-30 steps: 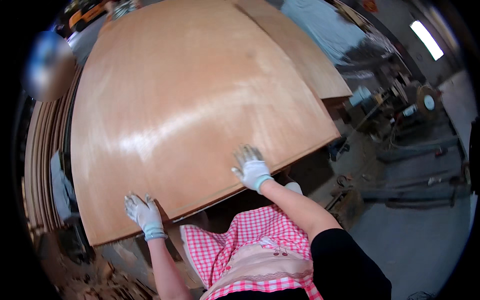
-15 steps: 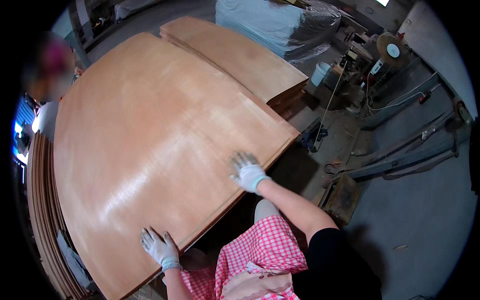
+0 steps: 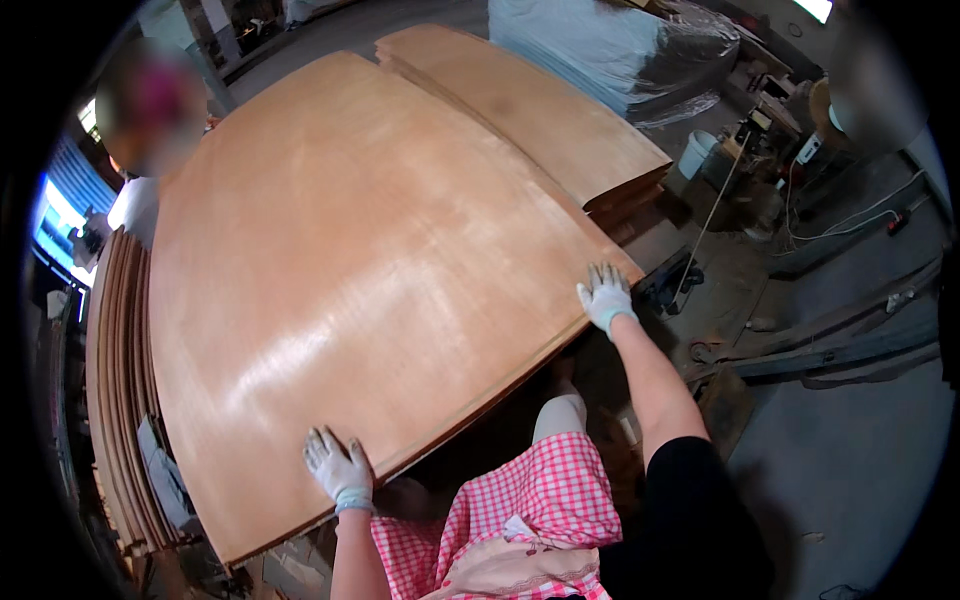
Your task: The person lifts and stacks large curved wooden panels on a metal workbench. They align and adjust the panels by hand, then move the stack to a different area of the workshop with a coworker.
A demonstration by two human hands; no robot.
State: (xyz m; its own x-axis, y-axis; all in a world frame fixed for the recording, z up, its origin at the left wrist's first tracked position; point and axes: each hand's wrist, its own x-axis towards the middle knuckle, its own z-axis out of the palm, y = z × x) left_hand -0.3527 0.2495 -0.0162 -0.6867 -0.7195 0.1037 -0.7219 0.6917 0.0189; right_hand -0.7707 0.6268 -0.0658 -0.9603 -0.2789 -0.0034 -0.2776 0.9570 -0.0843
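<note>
A large, smooth reddish-brown wood veneer sheet point(image 3: 380, 250) lies on top of a stack before me, its near edge running slantwise up to the right. My left hand point(image 3: 337, 468), in a white glove with dirty fingertips, rests flat on the sheet by its near edge, fingers spread. Close to the right corner, my right hand point(image 3: 607, 300) lies on the sheet in a matching glove, its fingers stretched out. Neither hand grips anything. The layers under the top sheet show only as a thin edge.
Behind the sheet lies a second stack of veneer point(image 3: 520, 110). Curved sheets point(image 3: 122, 390) stand at the left. A plastic-wrapped pile point(image 3: 580, 50), a white bucket point(image 3: 697, 153) and metal rails point(image 3: 830, 355) are farther off. Another person point(image 3: 155, 100) is at the far left.
My right hand has slid rightward and away along the sheet to near its right corner. My left hand stays by the near edge. The whole view has shifted slightly.
</note>
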